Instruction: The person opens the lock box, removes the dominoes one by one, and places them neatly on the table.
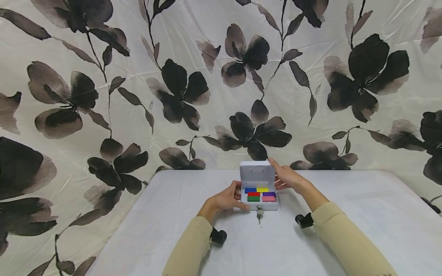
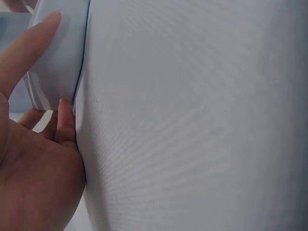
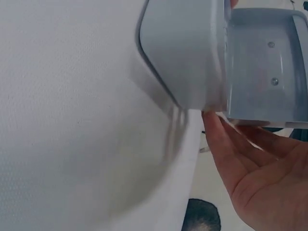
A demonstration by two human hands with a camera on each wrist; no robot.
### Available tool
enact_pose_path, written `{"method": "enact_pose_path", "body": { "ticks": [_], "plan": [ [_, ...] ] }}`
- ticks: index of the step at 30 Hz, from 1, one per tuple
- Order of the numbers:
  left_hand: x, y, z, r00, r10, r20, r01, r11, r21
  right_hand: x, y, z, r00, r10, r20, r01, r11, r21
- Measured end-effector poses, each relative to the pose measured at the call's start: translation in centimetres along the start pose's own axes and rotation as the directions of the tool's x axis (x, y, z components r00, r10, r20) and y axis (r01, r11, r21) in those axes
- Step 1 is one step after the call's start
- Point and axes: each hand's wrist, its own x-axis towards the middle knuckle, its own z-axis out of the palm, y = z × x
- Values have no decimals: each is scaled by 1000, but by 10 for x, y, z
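A small pale grey cash box (image 1: 267,206) stands on the table with its lid (image 1: 257,174) raised. Inside lie several coloured blocks: a blue block (image 1: 250,190), yellow block (image 1: 262,189), red block (image 1: 253,194), purple block (image 1: 269,194), green block (image 1: 253,199) and pink block (image 1: 268,199). Keys (image 1: 259,216) hang from the front lock. My left hand (image 1: 226,197) grips the box's left side, thumb along the front wall. At the right, my right hand (image 1: 289,178) holds the lid's side edge, thumb near its top; one finger reaches the box's rear corner in the right wrist view.
The white-covered table (image 1: 155,230) extends on both sides of the box. Close behind its far edge hangs a white cloth (image 1: 193,46) with dark flowers. Black wrist cameras sit under both beige sleeves (image 1: 188,247).
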Motion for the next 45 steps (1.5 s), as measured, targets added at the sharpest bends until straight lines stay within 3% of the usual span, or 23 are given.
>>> {"method": "enact_pose_path", "body": {
  "ticks": [18,27,39,45],
  "plan": [
    [-1,3,-4,1000,2,-5,-2,1000,-11,-26,-6,-6,984,-172,-48,163,973,-163],
    [1,3,-2,1000,-10,-16,10,1000,0,-38,-2,-3,951,-303,-60,262,895,-360],
    [1,0,0,1000,-4,-11,3,1000,-10,-44,0,1,908,-410,86,404,801,-442],
    [1,0,0,1000,-2,-10,2,1000,-12,-42,0,8,901,-407,153,431,796,-425]
  ]
}}
